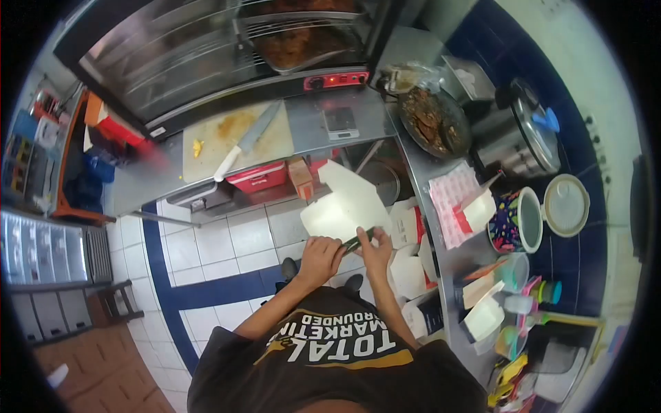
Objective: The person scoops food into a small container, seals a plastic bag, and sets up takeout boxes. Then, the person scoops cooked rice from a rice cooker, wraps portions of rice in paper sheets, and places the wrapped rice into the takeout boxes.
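Note:
A white paper takeaway box [337,210], with its flaps standing open, is held in front of my body over the floor. My left hand [321,260] is closed on its near edge, with the fingertips pressed to the card. On the same edge, my right hand [375,253] pinches a flap between thumb and fingers. A narrow dark green strip [359,239] shows between the two hands; I cannot tell whether it is the box's printed outside. The inside of the box is plain white.
A knife [258,129] lies on a cutting board [279,144] ahead, below a glass warming cabinet [172,69]. A small scale [341,122] stands beside it. On the right counter are a pan of dark food [430,124], a steel pot [523,138] and a patterned tub [506,220]. More boxes [406,272] sit below.

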